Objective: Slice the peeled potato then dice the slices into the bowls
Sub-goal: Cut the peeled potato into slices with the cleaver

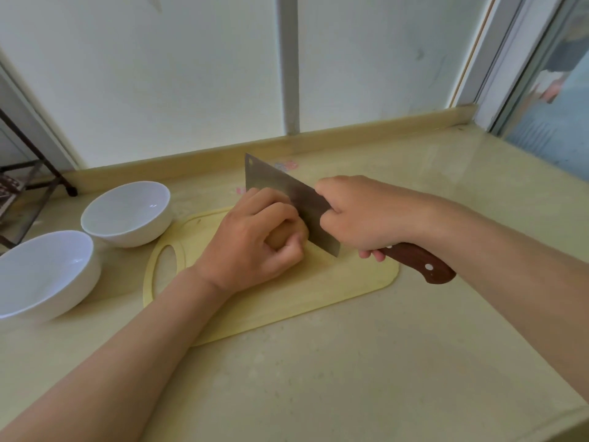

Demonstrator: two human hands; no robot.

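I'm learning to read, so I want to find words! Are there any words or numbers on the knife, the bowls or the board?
No words or numbers can be read anywhere.
Knife, near bowl, far bowl, cutting board: no writing shows.
Pink and blue marks on the counter behind the knife: too blurred to read.

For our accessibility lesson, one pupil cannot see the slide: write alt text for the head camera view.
On a pale cutting board, the left hand holds a peeled potato while the right hand grips a cleaver, its blade beside the potato. A white near bowl and far bowl, both empty, stand left of the board.
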